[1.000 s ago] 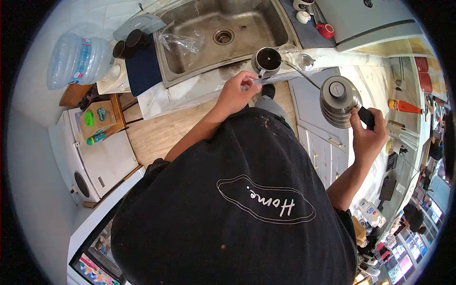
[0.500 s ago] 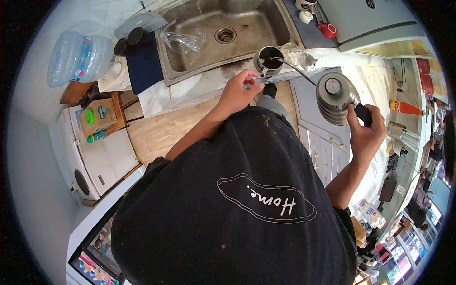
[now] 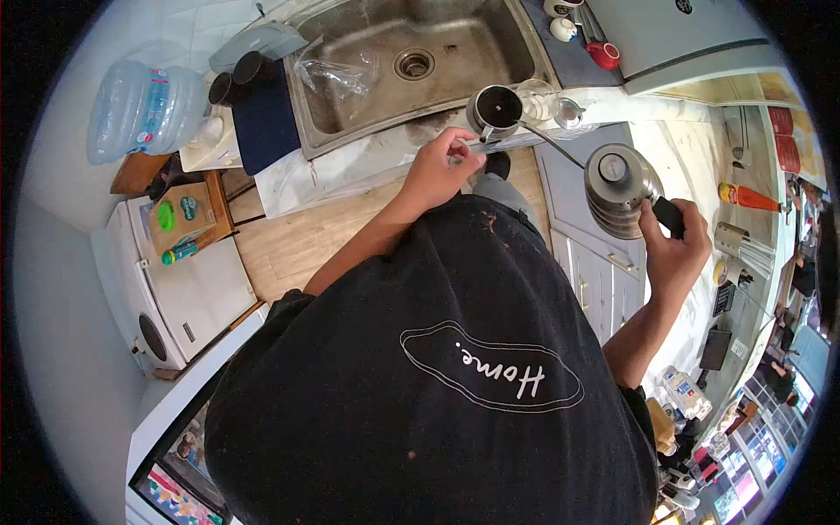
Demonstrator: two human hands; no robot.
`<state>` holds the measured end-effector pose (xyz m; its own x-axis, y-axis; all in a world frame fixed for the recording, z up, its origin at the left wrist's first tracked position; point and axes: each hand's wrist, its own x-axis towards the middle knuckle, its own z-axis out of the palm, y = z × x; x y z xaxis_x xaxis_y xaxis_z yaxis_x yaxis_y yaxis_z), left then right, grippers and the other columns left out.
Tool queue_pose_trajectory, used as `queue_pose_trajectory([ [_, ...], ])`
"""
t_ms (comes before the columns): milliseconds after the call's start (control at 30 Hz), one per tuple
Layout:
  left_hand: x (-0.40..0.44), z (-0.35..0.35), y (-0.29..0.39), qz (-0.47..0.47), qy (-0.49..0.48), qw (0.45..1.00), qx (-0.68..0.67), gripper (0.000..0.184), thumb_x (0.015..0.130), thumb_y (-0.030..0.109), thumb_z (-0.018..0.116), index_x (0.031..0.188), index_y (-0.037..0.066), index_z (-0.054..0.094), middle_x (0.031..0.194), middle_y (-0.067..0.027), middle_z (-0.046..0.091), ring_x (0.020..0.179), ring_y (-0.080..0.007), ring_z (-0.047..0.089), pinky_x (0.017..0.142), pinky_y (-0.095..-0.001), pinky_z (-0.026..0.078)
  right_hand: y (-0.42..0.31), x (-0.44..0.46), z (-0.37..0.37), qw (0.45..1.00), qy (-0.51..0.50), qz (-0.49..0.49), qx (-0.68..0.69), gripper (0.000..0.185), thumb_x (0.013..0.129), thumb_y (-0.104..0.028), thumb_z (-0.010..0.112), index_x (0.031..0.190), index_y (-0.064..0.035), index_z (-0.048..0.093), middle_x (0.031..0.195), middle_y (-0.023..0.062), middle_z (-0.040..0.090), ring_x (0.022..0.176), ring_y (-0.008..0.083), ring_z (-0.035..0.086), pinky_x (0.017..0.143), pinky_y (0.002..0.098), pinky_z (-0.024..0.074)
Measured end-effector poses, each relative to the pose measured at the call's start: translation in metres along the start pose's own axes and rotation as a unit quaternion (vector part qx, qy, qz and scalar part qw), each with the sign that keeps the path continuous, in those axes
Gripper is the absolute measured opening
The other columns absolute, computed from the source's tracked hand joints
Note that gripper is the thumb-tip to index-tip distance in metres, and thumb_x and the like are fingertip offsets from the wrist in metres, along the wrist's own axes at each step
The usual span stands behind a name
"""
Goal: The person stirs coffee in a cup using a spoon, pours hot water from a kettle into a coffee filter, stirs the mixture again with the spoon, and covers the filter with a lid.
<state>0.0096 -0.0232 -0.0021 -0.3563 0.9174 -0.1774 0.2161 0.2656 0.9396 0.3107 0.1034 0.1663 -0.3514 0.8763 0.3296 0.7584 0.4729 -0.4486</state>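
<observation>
My right hand [image 3: 675, 249] is closed round the black handle of a steel gooseneck kettle [image 3: 619, 188] with a round dial on its lid. The kettle's thin spout reaches left to the rim of a metal cup [image 3: 497, 110] that holds dark liquid. No stream shows at the spout tip. My left hand [image 3: 444, 168] is just below the cup, thumb and fingers pinched on a small, pale, see-through thing near the cup's handle; what it is, I cannot make out. Beside the cup stand a clear glass [image 3: 537, 101] and a small metal vessel [image 3: 569, 114].
A steel sink [image 3: 420, 66] with a clear plastic bag [image 3: 341, 74] lies behind the cup. Two dark cups stand by a navy cloth [image 3: 265, 131] at the left, near a large water bottle [image 3: 144, 109]. An orange-red bottle [image 3: 746, 197] is at the right.
The kettle rose slightly and a thin stream showed at its spout half a second ago. Now the kettle is lower again and the stream is gone. My left hand has barely moved.
</observation>
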Motion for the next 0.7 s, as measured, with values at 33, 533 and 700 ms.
queue_pose_trajectory([
  [33,0.000,0.000,0.000,-0.003,-0.003,1.000,-0.004,0.039,0.093,0.030,0.074,0.124,0.009,0.063,0.098,-0.0052,0.071,0.095,-0.0164,0.066,0.085,-0.0349,0.049,-0.001,0.000,0.001,1.000,-0.003,0.005,0.004,0.028,0.077,-0.016,0.089,0.091,-0.0027,0.069,0.077,0.0103,0.071,0.075,0.0215,0.062,0.072,0.0347,0.0503],
  [533,-0.001,-0.005,-0.009,0.001,0.000,1.000,-0.012,0.044,0.090,0.029,0.078,0.123,0.007,0.061,0.096,-0.0113,0.071,0.095,-0.0226,0.069,0.084,-0.0375,0.054,-0.003,0.008,0.004,1.000,0.027,-0.011,-0.007,0.029,0.077,-0.017,0.090,0.091,-0.0018,0.069,0.076,0.0097,0.071,0.073,0.0214,0.063,0.070,0.0345,0.0505],
  [700,0.000,-0.005,-0.001,0.005,0.003,1.000,-0.005,0.048,0.089,0.030,0.078,0.127,0.007,0.058,0.098,-0.0115,0.071,0.095,-0.0228,0.069,0.085,-0.0378,0.054,0.004,0.008,0.005,1.000,0.017,-0.005,-0.003,0.029,0.078,-0.017,0.089,0.091,-0.0019,0.069,0.077,0.0103,0.072,0.073,0.0224,0.064,0.070,0.0352,0.0504],
])
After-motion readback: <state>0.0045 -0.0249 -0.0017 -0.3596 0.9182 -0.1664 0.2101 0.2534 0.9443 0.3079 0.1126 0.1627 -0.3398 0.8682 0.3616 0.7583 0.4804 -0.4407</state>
